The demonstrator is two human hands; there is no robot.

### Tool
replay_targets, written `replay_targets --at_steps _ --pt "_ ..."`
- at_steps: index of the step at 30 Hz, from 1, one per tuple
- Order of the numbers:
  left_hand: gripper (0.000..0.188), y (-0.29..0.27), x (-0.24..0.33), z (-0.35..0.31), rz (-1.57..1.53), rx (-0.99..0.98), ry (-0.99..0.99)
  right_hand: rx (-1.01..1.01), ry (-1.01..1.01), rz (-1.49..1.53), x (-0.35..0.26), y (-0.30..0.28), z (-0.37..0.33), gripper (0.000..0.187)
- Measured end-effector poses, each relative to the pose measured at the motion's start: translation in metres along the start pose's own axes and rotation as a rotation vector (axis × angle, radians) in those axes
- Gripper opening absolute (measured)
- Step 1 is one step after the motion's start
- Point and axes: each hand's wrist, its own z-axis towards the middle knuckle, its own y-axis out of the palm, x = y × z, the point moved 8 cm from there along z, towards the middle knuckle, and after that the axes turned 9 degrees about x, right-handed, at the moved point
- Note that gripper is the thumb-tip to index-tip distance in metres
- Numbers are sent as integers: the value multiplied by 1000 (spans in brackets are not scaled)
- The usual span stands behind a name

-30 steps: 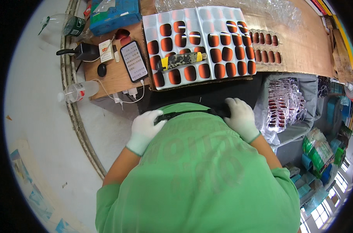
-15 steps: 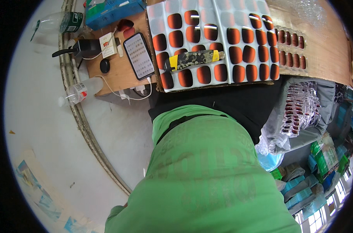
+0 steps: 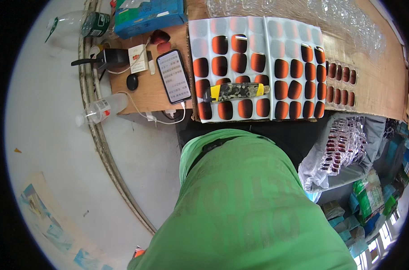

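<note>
Neither of my hands shows; my green shirt (image 3: 240, 202) fills the lower middle. At its lower left edge a small orange and dark thing (image 3: 139, 251) peeks out, too little of it to name. In front of me a white sheet (image 3: 254, 40) carries rows of dark-to-orange tinted lenses (image 3: 245, 108), some places on it pale. A utility knife (image 3: 237, 91) with a yellow and patterned handle lies across the lenses, touched by nothing.
Left of the sheet lie a phone (image 3: 174, 75) with a white cable, a round black case (image 3: 132, 82) and a small carton (image 3: 138, 58). A blue box (image 3: 149, 18) stands behind. Clear trays of lenses (image 3: 341, 83) lie right; a lined bin (image 3: 344, 180) holds more.
The view has shifted, so the table and everything on it sit lower and further right. The orange and dark thing now shows beside my shirt. The knife stays on the lenses.
</note>
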Motion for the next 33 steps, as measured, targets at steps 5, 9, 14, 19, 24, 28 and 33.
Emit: replay_targets --at_steps 5,9,14,19,24,28,33 --pt "54 -27 21 17 29 44 -1 -219 -76 -116 -19 -38 -35 38" --pt "52 -63 83 39 19 192 318 186 -242 -227 -86 -128 -41 27" --pt "40 -102 188 87 -169 324 754 767 -316 -70 -165 -186 -51 33" --pt "18 -67 227 111 -164 273 979 684 -592 -57 -234 -178 -18 34" --pt "27 -21 225 158 -243 -7 763 506 -520 -120 -260 -162 16 45" --pt "32 12 199 180 -302 -164 482 418 -400 -199 -266 -152 14 54" --pt "24 15 193 180 -523 -129 481 594 -638 -59 -269 -150 6 53"
